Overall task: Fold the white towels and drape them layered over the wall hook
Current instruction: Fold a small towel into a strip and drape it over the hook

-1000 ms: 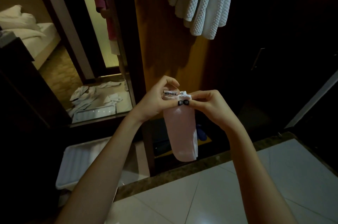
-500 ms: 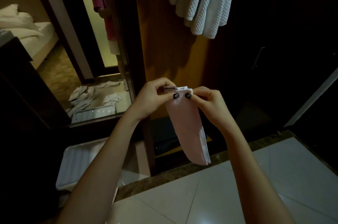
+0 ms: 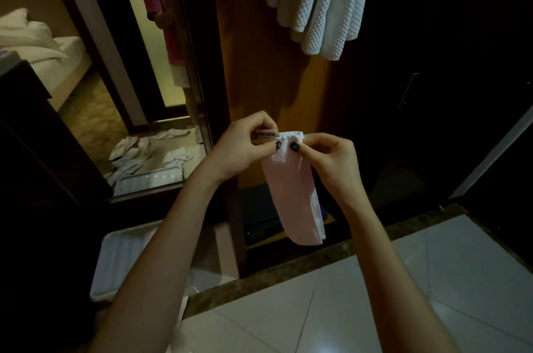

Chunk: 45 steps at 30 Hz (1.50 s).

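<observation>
Nearest you lay the pale tiled floor point(image 3: 418, 280), with a white ribbed tray point(image 3: 121, 254) on the ground to its left.

Above these, both hands were raised. Your left hand point(image 3: 239, 147) pinched the top edge of the folded towel point(image 3: 294, 196) between thumb and forefinger, right at its sewn label point(image 3: 266, 133). Your right hand point(image 3: 331, 159) pinched the same edge just beside it, the two dark thumbnails nearly touching. The fingers point(image 3: 261, 121) of both hands were curled close on the cloth and held nothing else. The towel hung free in the air below that grip, in front of the wooden panel point(image 3: 259, 64).

Condition: a narrow strip folded lengthways, smooth-faced, with its layers showing along the right edge and at the lower end. It read pale pink, though the dim light may account for the tint.

Handling, as judged: light, thin and limp. It should not keep its fold unaided, and the layers could slide apart. Hold it across the top hem, gripping all the layers together.

Beyond, thick waffle-textured hanging towels point(image 3: 320, 0) draped in layers down the panel; their hook was out of view. Farthest left, a mirror point(image 3: 150, 110) showed white cloths scattered on the floor.
</observation>
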Each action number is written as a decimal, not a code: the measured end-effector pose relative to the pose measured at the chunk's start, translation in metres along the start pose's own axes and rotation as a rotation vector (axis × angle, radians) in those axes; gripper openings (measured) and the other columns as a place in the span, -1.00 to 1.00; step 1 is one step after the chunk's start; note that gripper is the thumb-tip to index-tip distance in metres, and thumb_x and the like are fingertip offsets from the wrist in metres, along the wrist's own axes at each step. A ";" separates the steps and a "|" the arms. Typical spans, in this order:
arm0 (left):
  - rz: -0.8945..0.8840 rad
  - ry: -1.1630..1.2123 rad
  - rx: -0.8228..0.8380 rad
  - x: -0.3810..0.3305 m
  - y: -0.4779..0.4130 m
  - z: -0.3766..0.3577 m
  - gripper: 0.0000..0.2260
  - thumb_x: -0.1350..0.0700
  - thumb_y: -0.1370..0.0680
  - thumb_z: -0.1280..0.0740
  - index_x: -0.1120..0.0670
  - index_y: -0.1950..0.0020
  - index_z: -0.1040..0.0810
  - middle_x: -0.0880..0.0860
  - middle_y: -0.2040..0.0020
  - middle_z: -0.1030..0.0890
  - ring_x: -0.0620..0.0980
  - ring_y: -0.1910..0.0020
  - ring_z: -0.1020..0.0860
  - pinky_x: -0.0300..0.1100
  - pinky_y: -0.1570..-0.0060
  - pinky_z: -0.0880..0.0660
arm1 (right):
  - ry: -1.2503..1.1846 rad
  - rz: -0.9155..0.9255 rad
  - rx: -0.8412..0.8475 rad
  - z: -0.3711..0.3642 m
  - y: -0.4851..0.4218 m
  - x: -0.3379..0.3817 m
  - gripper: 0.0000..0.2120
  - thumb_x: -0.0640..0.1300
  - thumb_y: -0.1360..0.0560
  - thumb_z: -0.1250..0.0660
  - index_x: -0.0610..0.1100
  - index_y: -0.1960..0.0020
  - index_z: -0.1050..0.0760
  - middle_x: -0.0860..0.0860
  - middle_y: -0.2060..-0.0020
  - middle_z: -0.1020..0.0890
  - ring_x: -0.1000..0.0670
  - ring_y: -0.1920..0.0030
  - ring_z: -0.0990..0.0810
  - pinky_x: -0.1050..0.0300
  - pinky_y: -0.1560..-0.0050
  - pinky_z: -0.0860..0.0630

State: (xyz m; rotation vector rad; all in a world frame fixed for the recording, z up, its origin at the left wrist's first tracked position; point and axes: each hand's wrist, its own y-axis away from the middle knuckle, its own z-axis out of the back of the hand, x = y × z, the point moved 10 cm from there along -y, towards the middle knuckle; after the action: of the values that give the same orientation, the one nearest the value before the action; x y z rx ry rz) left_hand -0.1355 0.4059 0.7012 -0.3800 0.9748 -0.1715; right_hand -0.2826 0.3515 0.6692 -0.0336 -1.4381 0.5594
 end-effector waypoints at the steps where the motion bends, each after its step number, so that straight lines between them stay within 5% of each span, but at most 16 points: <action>1: 0.003 -0.001 -0.006 0.000 0.000 0.001 -0.91 0.26 -0.49 -0.37 0.09 0.09 -0.51 0.01 0.16 -0.55 0.01 0.13 -0.53 -0.30 0.15 -0.43 | -0.016 -0.003 -0.002 -0.001 0.000 0.000 -0.94 -0.18 -0.45 -0.48 -0.19 0.14 -0.66 -0.03 0.17 -0.70 -0.01 0.10 -0.69 0.07 0.04 -0.64; 7: 0.021 0.001 -0.051 0.002 -0.004 0.003 -0.78 0.24 -0.47 -0.38 -0.09 0.08 -0.48 -0.13 0.14 -0.54 -0.18 0.15 -0.53 -0.31 0.15 -0.47 | -0.043 -0.010 0.005 0.000 0.000 -0.001 -0.92 -0.23 -0.46 -0.47 -0.25 0.09 -0.64 -0.05 0.10 -0.70 0.04 0.06 -0.69 0.16 0.02 -0.62; 12: 0.008 0.163 -0.178 0.003 -0.002 0.004 -0.55 0.18 -0.50 -0.42 -0.27 -0.20 -0.39 -0.13 -0.14 -0.51 -0.20 -0.09 -0.59 -0.21 -0.07 -0.57 | -0.102 -0.025 -0.091 0.008 -0.007 0.001 -0.89 -0.23 -0.45 -0.49 -0.18 0.17 -0.56 -0.11 0.16 -0.69 -0.06 0.10 -0.69 0.13 0.08 -0.64; 15: -0.044 0.181 -0.118 -0.002 0.006 -0.007 -0.46 0.15 -0.55 -0.38 -0.37 -0.35 -0.31 -0.35 -0.30 -0.42 -0.29 -0.33 -0.40 -0.38 -0.21 -0.44 | -0.160 -0.023 -0.138 0.018 -0.013 0.004 -0.90 -0.23 -0.45 -0.49 -0.18 0.18 -0.57 -0.06 0.21 -0.69 -0.02 0.14 -0.69 0.16 0.11 -0.63; 17: -0.055 0.163 -0.073 0.003 0.013 -0.018 -0.50 0.19 -0.57 -0.35 -0.36 -0.32 -0.37 -0.42 -0.27 -0.42 -0.24 -0.30 -0.43 -0.35 -0.17 -0.45 | -0.199 -0.023 -0.156 0.022 -0.016 0.006 -0.92 -0.24 -0.46 -0.47 -0.22 0.16 -0.58 -0.05 0.21 -0.69 0.01 0.15 -0.69 0.19 0.13 -0.62; 19: -0.056 0.096 -0.100 0.006 0.016 -0.022 -0.57 0.21 -0.57 -0.35 -0.32 -0.24 -0.47 -0.32 -0.21 -0.52 -0.14 -0.13 -0.49 -0.27 -0.11 -0.45 | -0.221 -0.034 -0.161 0.022 -0.020 0.007 -0.92 -0.23 -0.47 -0.47 -0.23 0.16 -0.60 -0.05 0.22 -0.68 0.01 0.16 -0.69 0.18 0.14 -0.61; 21: -0.060 0.069 -0.159 0.004 0.013 -0.022 -0.62 0.23 -0.55 -0.36 -0.26 -0.16 -0.53 -0.13 -0.17 -0.56 -0.25 -0.04 -0.46 -0.41 -0.05 -0.39 | -0.207 -0.049 -0.155 0.021 -0.022 0.007 -0.94 -0.21 -0.49 -0.44 -0.19 0.15 -0.62 -0.09 0.19 -0.68 -0.05 0.11 -0.68 0.05 0.06 -0.63; 23: -0.047 0.095 -0.217 0.002 0.008 -0.020 -0.63 0.24 -0.55 -0.36 -0.26 -0.10 -0.54 -0.05 -0.11 -0.53 -0.30 -0.04 -0.46 -0.47 -0.04 -0.39 | -0.163 -0.025 -0.135 0.021 -0.023 0.010 -0.93 -0.21 -0.54 -0.37 -0.13 0.07 -0.64 -0.09 0.13 -0.70 -0.07 0.04 -0.68 0.02 -0.01 -0.63; 28: -0.024 0.094 -0.328 0.003 -0.007 -0.006 -0.69 0.23 -0.56 -0.35 -0.18 -0.14 -0.53 -0.02 -0.12 -0.50 -0.17 -0.12 -0.49 -0.29 -0.14 -0.47 | -0.021 0.058 -0.086 0.018 -0.008 0.006 -0.87 -0.17 -0.59 -0.31 -0.04 -0.13 -0.50 0.09 -0.02 -0.62 0.19 -0.06 -0.61 0.30 0.00 -0.56; 32: 0.010 0.136 -0.370 0.009 -0.018 0.003 -0.74 0.25 -0.58 -0.32 -0.04 -0.20 -0.52 -0.02 -0.21 -0.47 -0.08 -0.26 -0.46 -0.07 -0.27 -0.47 | 0.137 -0.039 0.005 0.005 -0.003 -0.021 -0.84 -0.06 -0.58 -0.34 -0.07 -0.13 -0.48 0.02 -0.07 -0.60 0.06 -0.13 -0.58 0.27 -0.03 -0.48; 34: 0.029 0.135 -0.367 0.013 -0.021 0.002 -0.74 0.24 -0.58 -0.31 -0.04 -0.21 -0.51 -0.09 -0.20 -0.44 -0.12 -0.27 -0.44 -0.09 -0.30 -0.45 | 0.155 -0.070 0.012 0.003 -0.003 -0.027 -0.79 -0.01 -0.55 -0.37 -0.09 -0.12 -0.50 0.05 -0.01 -0.59 0.08 -0.07 -0.56 0.28 0.00 -0.47; 39: 0.019 0.031 -0.361 0.015 -0.017 -0.004 -0.71 0.24 -0.59 -0.30 -0.07 -0.24 -0.48 -0.04 -0.25 -0.42 -0.22 -0.26 -0.40 -0.56 -0.21 -0.28 | 0.234 -0.008 -0.003 -0.001 -0.007 -0.017 -0.82 -0.13 -0.54 -0.39 -0.19 0.13 -0.45 0.03 0.31 -0.43 0.11 0.32 -0.36 0.39 0.36 -0.30; 45: 0.036 -0.049 -0.358 0.019 -0.013 -0.004 -0.70 0.11 -0.60 -0.31 -0.05 -0.33 -0.44 -0.06 -0.24 -0.35 -0.05 -0.31 -0.39 -0.14 -0.28 -0.41 | 0.217 0.024 -0.082 -0.003 -0.005 -0.010 -0.78 -0.14 -0.62 -0.25 -0.04 0.19 -0.34 0.07 0.35 -0.41 0.24 0.42 -0.37 0.40 0.42 -0.32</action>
State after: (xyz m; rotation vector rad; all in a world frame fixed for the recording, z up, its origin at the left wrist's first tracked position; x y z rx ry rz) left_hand -0.1278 0.3865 0.6894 -0.6909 0.9638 0.0469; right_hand -0.2785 0.3443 0.6608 -0.1719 -1.2494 0.5001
